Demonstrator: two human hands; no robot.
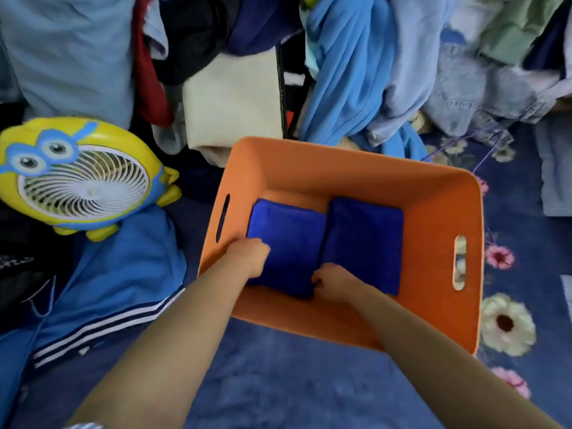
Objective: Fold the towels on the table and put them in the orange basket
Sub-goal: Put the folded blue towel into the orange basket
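Note:
The orange basket (433, 212) stands on a blue flowered cloth, a slot handle in each side wall. Two folded dark blue towels lie side by side on its floor. Both my hands reach inside. My left hand (249, 257) grips the near left edge of the left towel (288, 236), fingers curled under it. My right hand (335, 281) holds that same towel's near right corner, in the gap beside the right towel (365, 243). The fingertips of both hands are hidden by the cloth.
A yellow and blue cartoon fan (77, 178) lies left of the basket on a blue striped jacket (117, 289). A heap of clothes (356, 72) rises behind the basket. The flowered blue cloth (278, 382) spreads in front.

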